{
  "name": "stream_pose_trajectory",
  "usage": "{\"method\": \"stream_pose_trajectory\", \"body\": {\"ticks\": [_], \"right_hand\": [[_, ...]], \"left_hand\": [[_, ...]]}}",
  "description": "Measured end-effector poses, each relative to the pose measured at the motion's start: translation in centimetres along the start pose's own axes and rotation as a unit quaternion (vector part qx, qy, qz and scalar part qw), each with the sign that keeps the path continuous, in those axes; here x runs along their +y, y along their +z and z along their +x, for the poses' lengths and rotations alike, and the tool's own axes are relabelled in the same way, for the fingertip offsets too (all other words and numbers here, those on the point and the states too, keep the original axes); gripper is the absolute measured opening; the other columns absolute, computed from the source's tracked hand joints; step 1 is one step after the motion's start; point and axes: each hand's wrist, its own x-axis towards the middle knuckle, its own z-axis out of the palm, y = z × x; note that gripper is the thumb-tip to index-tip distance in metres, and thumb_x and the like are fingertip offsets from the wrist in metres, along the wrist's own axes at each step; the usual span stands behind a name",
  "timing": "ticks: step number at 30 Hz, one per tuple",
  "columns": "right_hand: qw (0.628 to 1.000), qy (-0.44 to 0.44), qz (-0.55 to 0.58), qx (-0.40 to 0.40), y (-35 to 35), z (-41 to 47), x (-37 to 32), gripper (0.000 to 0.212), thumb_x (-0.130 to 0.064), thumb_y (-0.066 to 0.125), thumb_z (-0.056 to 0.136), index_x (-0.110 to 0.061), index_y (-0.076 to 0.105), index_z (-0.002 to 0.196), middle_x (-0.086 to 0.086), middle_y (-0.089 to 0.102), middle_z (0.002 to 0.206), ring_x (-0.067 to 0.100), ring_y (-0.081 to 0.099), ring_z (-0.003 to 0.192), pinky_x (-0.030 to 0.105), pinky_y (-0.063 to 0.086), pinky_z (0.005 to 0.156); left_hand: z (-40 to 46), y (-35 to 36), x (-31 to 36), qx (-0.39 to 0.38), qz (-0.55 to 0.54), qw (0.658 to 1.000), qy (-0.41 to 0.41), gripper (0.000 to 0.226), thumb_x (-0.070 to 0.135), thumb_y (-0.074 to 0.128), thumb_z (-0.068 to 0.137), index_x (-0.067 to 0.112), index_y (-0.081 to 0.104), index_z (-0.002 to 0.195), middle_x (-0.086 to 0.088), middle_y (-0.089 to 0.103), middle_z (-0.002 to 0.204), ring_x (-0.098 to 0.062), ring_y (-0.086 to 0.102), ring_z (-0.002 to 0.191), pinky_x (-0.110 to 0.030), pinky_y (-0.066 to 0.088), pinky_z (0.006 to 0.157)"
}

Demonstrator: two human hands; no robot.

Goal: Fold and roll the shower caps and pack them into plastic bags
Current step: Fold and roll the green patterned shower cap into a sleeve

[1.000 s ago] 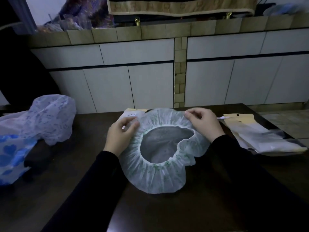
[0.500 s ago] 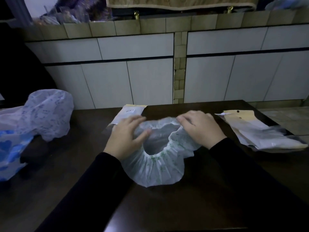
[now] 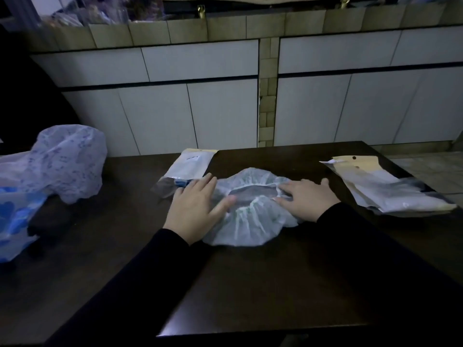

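Your left hand [image 3: 198,211] and right hand [image 3: 307,200] lie flat, fingers straight, pressing the cap [image 3: 246,221] onto the worktop [image 3: 250,284]. Trapped air seems to puff its far side; fold now and it could spring back or crease unevenly.

We note the shower cap [image 3: 246,221] as translucent white with a faint green print, its gathered rim showing paler. The table [image 3: 275,284] under it is very dark brown, nearly black. Both sleeves [image 3: 140,276] are black. At far left we log a pile of caps [image 3: 67,161], white scattered with small violet-blue marks, and below it a piece with bold bright-blue shapes [image 3: 10,216]. The packed bag [image 3: 190,164] has a cream-yellow header, white body and a blue spot inside. The bag stack [image 3: 380,186] on the right: yellowish header, grey-white film. Wall tiles [image 3: 213,116] white, with a beige mosaic strip [image 3: 267,96].
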Motion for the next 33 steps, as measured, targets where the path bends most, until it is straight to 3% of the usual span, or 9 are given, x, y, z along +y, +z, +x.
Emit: {"method": "stream_pose_trajectory", "body": {"ticks": [2,4,7,12,17,20,22,27,33], "right_hand": [[0.998,0.058,-0.002,0.001,0.3,0.3,-0.5,0.062,-0.066,0.029,0.091,-0.027,0.050,0.135,0.002,0.048,0.142,0.027,0.036,0.134,0.061,0.016,0.110],[0.997,0.076,0.005,0.023,0.9,0.3,-1.3,0.060,-0.059,0.028,0.094,-0.021,0.053,0.132,0.009,0.048,0.142,0.030,0.035,0.134,0.060,0.019,0.109],[0.994,0.062,0.057,0.069,2.1,0.0,-2.1,0.072,-0.060,0.022,0.096,-0.010,0.035,0.146,0.015,0.035,0.150,0.032,0.030,0.138,0.050,0.021,0.112],[0.994,0.042,0.086,0.043,2.9,-0.8,-1.1,0.084,-0.070,0.019,0.091,-0.015,0.010,0.154,0.008,0.011,0.161,0.026,0.011,0.148,0.049,0.009,0.117],[0.999,0.003,0.042,0.034,2.3,-3.0,-0.3,0.086,-0.077,0.015,0.087,-0.022,0.015,0.153,-0.002,0.017,0.160,0.015,0.016,0.147,0.057,0.004,0.115],[0.992,-0.033,0.000,0.119,1.9,-4.5,-1.1,0.076,-0.070,0.019,0.091,-0.021,0.031,0.148,-0.001,0.035,0.152,0.017,0.029,0.141,0.054,0.014,0.115],[0.986,-0.056,0.000,0.154,1.9,-4.7,-1.7,0.072,-0.066,0.021,0.093,-0.020,0.033,0.147,0.002,0.035,0.152,0.020,0.028,0.140,0.052,0.016,0.115],[0.997,-0.058,0.044,0.022,3.0,-3.5,-1.2,0.082,-0.076,0.013,0.086,-0.032,-0.003,0.153,0.001,-0.002,0.162,0.022,0.000,0.149,0.053,0.005,0.116],[0.998,-0.065,-0.005,-0.022,2.3,-3.2,0.5,0.087,-0.084,0.009,0.077,-0.039,-0.013,0.149,-0.006,-0.012,0.161,0.015,-0.007,0.148,0.061,-0.007,0.113]], "left_hand": [[-0.7,-0.5,2.2,-0.016,-0.088,0.996,-0.019,0.101,0.088,0.022,0.074,0.025,0.024,0.152,0.008,0.019,0.159,-0.012,0.019,0.145,-0.049,0.018,0.117],[-1.2,0.1,3.8,-0.070,-0.089,0.993,-0.029,0.111,0.092,0.028,0.067,0.025,0.013,0.154,0.007,0.010,0.161,-0.013,0.011,0.147,-0.051,0.014,0.115],[-0.7,2.0,3.3,-0.117,-0.049,0.991,-0.049,0.119,0.095,0.031,0.062,0.027,-0.001,0.153,0.001,0.001,0.163,-0.019,0.006,0.149,-0.053,0.009,0.116],[-0.7,1.5,0.4,-0.187,0.010,0.982,-0.037,0.126,0.094,0.038,0.058,0.026,-0.007,0.153,0.005,-0.005,0.162,-0.015,-0.001,0.149,-0.052,0.002,0.118],[-1.2,-0.3,-2.6,-0.248,0.025,0.968,-0.030,0.136,0.102,0.032,0.044,0.029,-0.007,0.153,0.009,-0.013,0.161,-0.010,-0.010,0.147,-0.056,-0.010,0.114],[-1.8,-1.6,-1.8,-0.193,-0.038,0.980,-0.028,0.141,0.106,0.024,0.030,0.028,0.020,0.148,0.005,0.006,0.162,-0.009,0.003,0.147,-0.051,-0.002,0.115],[-2.1,-1.5,0.1,-0.132,-0.083,0.987,-0.044,0.135,0.103,0.025,0.036,0.026,0.025,0.147,0.002,0.013,0.161,-0.013,0.009,0.147,-0.049,0.002,0.115],[-2.3,1.4,1.4,-0.171,-0.017,0.985,-0.030,0.130,0.096,0.038,0.051,0.032,-0.016,0.150,0.001,-0.015,0.161,-0.025,-0.008,0.149,-0.054,0.002,0.117],[-2.0,0.1,-2.9,-0.189,-0.059,0.980,0.024,0.127,0.088,0.056,0.053,0.044,-0.016,0.147,0.008,-0.008,0.162,-0.012,-0.002,0.148,-0.040,-0.001,0.120]]}}
